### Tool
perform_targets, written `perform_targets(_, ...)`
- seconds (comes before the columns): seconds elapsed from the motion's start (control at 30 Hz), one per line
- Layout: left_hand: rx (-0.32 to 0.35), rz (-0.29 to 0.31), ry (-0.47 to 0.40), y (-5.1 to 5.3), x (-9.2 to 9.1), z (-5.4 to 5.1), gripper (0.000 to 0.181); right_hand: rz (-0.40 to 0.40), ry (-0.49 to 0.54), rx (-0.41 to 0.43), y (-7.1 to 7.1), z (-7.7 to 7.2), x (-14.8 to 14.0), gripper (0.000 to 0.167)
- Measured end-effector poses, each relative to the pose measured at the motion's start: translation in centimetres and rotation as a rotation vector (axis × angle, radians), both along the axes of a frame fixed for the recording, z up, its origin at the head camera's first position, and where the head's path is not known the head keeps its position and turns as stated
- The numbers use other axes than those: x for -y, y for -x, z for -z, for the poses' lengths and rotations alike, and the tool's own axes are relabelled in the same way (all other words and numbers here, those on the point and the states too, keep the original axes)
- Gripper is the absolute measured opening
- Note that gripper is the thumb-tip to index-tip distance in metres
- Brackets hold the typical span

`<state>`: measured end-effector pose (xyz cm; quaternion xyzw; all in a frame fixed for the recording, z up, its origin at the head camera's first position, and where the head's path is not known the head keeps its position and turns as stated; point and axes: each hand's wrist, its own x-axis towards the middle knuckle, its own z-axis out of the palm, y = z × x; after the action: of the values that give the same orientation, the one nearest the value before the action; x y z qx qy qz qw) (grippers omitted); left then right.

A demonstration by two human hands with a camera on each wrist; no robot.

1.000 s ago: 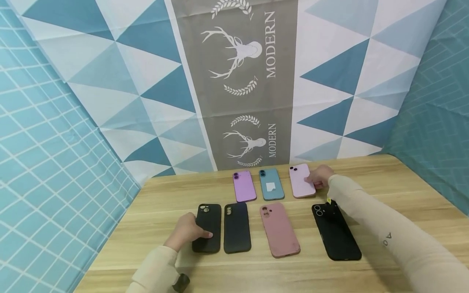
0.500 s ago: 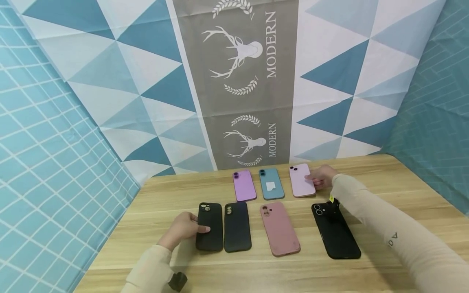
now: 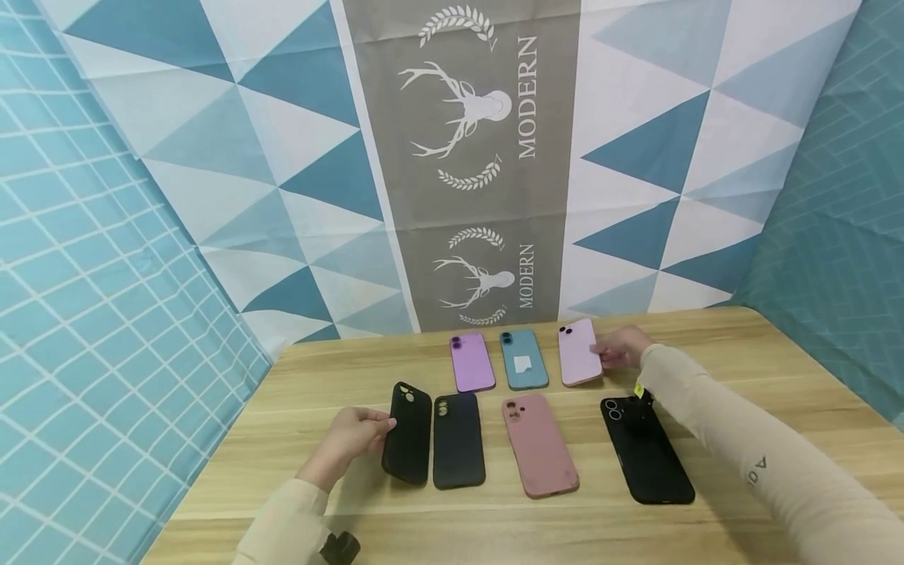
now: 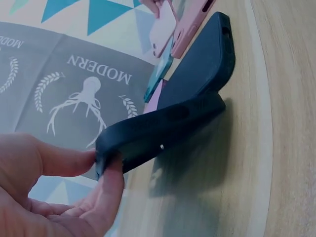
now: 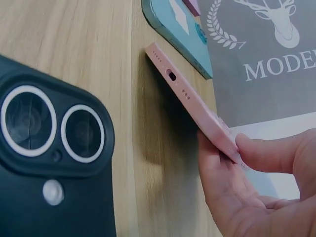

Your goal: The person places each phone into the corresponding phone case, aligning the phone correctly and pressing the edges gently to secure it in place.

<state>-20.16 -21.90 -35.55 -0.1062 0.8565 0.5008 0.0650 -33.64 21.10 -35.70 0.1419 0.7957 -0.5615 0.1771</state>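
Observation:
My left hand [image 3: 353, 436] pinches the left edge of a black phone case [image 3: 410, 439], thumb on its back and fingers beneath. That edge is tilted up off the table; in the left wrist view the case [image 4: 148, 131] slants, its far edge low beside another black case [image 4: 200, 61]. With my right hand [image 3: 623, 348] I pinch the right edge of a pale pink phone [image 3: 579, 353] at the back right. In the right wrist view the phone [image 5: 190, 96] leans with that edge raised and its charging port showing.
Left of the pale phone lie a teal phone [image 3: 524, 373] with a white sticker and a purple phone [image 3: 472, 362]. The front row also has a black case [image 3: 457, 451], a pink case [image 3: 540, 447] and a black-cased phone [image 3: 650, 463]. A patterned cloth [image 3: 487, 196] hangs behind.
My left hand has raised the left edge of the black case, tilting it and shifting it slightly right. My right hand has tipped up the right edge of the pale pink phone.

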Motion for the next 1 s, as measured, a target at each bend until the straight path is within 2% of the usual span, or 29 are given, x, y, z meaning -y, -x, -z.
perform_targets(0.17,-0.034,-0.024,-0.017,-0.2,0.0,-0.3,0.029,0.011,0.015,-0.021,-0.2,-0.2,0.2,0.048)
perform_targets(0.43,-0.029,-0.031,-0.024,-0.6,0.1,-0.1,0.032,0.069,0.004,-0.071,-1.0,0.1,-0.1,0.044)
perform_targets(0.57,-0.013,-0.036,-0.012,-0.7,0.0,-0.2,0.029,0.087,0.052,-0.085,-1.5,0.3,-0.8,0.046)
perform_targets(0.7,-0.029,-0.044,-0.002,-0.8,0.0,-0.3,0.027,0.084,0.132,-0.071,-1.9,0.2,-1.2,0.039)
perform_targets(0.83,-0.065,-0.049,-0.023,-0.7,0.0,-0.6,0.030,0.063,0.157,-0.062,-2.3,-0.4,-1.0,0.029)
perform_targets(1.0,-0.091,-0.045,-0.060,-0.2,-0.6,-1.3,0.037,0.012,0.167,-0.080,-2.9,-0.8,-0.5,0.037)
